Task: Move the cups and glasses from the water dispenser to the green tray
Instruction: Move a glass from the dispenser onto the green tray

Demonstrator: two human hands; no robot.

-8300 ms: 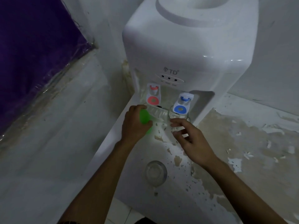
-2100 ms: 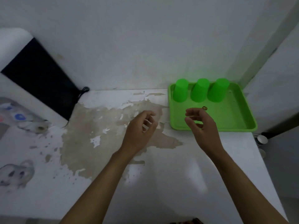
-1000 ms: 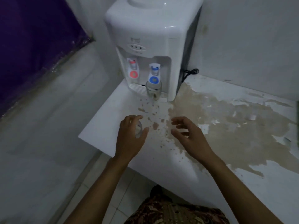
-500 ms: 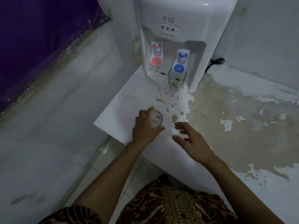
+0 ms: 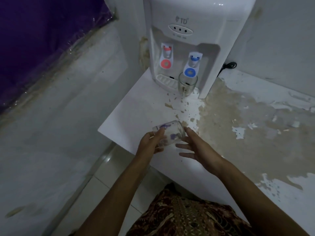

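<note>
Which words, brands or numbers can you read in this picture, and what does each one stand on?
"TD", with a small logo mark before it: on the front of the white water dispenser, above its three indicator dots.
Small labels under those dots: too blurred to read.
Purple print on the glass held in the left hand: blurred, not readable.

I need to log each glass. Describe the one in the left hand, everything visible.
The glass is a clear tumbler with blurry purple markings on its wall. It looks empty. It is tipped on its side above the white counter, near the front edge. The left hand grips it; the open right hand is close beside it.
</note>
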